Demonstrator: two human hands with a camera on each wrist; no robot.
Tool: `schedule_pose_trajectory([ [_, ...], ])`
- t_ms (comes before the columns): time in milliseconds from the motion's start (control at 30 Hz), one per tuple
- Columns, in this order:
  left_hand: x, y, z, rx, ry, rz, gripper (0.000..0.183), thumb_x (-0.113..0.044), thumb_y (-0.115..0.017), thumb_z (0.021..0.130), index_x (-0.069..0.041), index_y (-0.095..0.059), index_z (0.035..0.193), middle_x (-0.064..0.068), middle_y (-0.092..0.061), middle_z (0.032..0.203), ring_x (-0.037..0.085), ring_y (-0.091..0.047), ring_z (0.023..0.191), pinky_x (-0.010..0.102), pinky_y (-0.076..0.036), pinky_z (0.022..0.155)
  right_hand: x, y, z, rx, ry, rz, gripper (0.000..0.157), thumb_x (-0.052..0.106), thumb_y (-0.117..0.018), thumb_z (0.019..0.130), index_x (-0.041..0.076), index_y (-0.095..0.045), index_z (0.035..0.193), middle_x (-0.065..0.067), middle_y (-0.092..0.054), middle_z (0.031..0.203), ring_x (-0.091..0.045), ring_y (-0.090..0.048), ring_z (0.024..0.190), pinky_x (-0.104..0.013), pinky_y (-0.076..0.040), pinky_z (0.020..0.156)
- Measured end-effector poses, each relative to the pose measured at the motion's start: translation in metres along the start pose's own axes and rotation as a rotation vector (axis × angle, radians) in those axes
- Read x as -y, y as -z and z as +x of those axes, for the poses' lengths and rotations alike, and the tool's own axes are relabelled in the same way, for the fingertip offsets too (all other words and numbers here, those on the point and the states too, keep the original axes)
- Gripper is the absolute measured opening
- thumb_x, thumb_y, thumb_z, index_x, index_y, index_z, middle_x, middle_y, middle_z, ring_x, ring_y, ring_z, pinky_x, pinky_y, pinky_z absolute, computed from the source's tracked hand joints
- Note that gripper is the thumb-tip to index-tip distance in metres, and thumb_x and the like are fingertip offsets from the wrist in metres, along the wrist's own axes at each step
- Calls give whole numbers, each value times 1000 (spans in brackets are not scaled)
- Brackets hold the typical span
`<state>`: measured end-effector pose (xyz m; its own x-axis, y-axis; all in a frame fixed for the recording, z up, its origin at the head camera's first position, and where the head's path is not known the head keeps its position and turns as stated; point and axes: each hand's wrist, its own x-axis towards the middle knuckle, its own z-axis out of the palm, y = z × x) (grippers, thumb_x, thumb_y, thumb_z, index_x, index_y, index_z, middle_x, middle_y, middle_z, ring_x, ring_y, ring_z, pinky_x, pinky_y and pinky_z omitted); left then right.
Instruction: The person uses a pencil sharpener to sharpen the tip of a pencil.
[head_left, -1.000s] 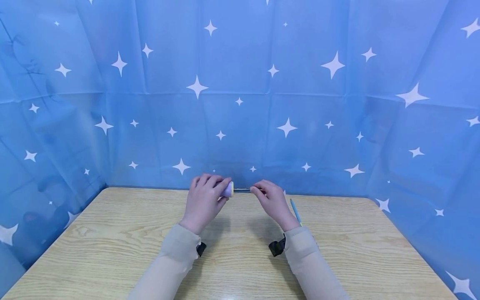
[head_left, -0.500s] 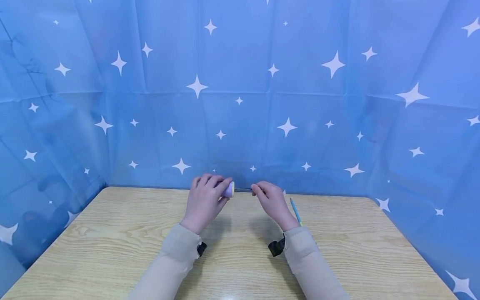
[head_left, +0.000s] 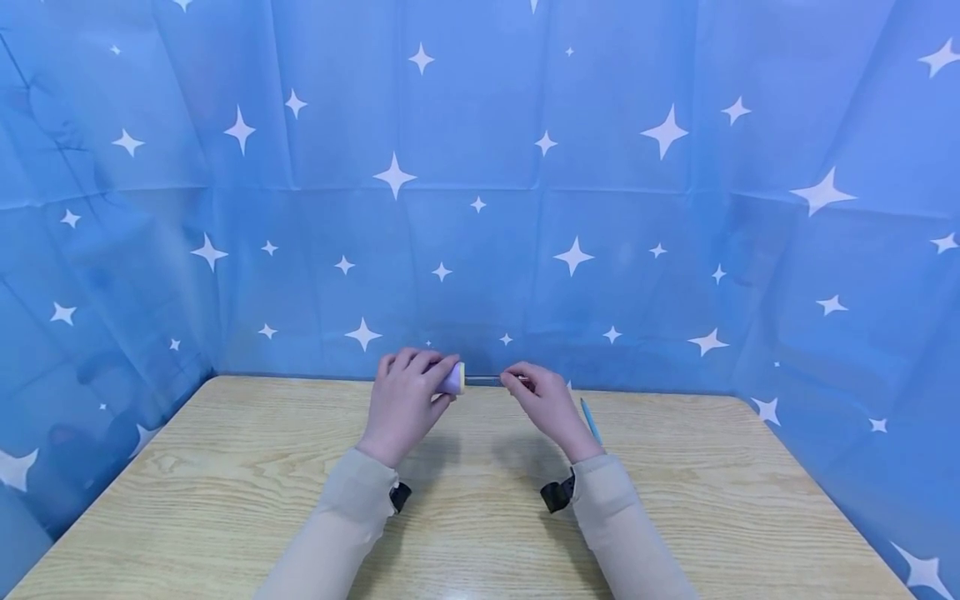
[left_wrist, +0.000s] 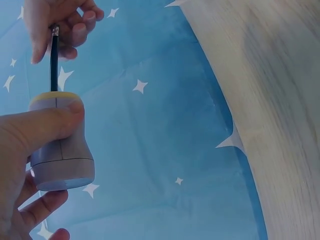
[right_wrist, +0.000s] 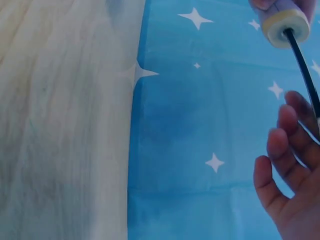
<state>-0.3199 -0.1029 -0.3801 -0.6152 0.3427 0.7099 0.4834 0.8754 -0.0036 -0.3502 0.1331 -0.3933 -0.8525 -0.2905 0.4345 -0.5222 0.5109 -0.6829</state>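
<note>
A small lavender pencil sharpener [left_wrist: 65, 145] with a cream rim lies sideways in my left hand [head_left: 402, 408], which grips it between thumb and fingers above the far part of the table. From its rimmed end a dark pencil [left_wrist: 54, 65] sticks out, its tip hidden inside the sharpener. My right hand [head_left: 547, 404] pinches the pencil's other end, where a silvery band shows in the left wrist view. In the right wrist view, the other fingers [right_wrist: 277, 145] of that hand are loosely bent beside the pencil.
A blue pencil [head_left: 591, 421] lies on the wooden table [head_left: 480, 517], just right of my right hand. Close behind the table's far edge hangs a blue curtain [head_left: 480, 108] with white stars; it also runs along both sides.
The pencil stays in the sharpener. My right hand's fingers shift slightly on the pencil's end, drawing in and then extending again. My left hand drifts a little to the left.
</note>
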Motion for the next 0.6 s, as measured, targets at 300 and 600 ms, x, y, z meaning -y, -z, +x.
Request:
schedule_pose_trajectory([
  [300,4,4,1,-6,31,-8,52,-28,-84,76,-21,-68,124,2,-66,115,25,-53,109,46,-39,88,0,17,-1,-71,-13,80,24,21,-73,88,14,-71,111,1,-65,84,-19,-58,72,-33,-48,61],
  [600,4,5,0,-5,30,-17,53,-28,-84,76,-21,-67,125,2,-65,116,25,-53,109,46,-39,89,-1,21,-1,-84,-9,71,21,20,-72,89,13,-72,108,0,-65,83,-18,-59,75,-34,-49,64],
])
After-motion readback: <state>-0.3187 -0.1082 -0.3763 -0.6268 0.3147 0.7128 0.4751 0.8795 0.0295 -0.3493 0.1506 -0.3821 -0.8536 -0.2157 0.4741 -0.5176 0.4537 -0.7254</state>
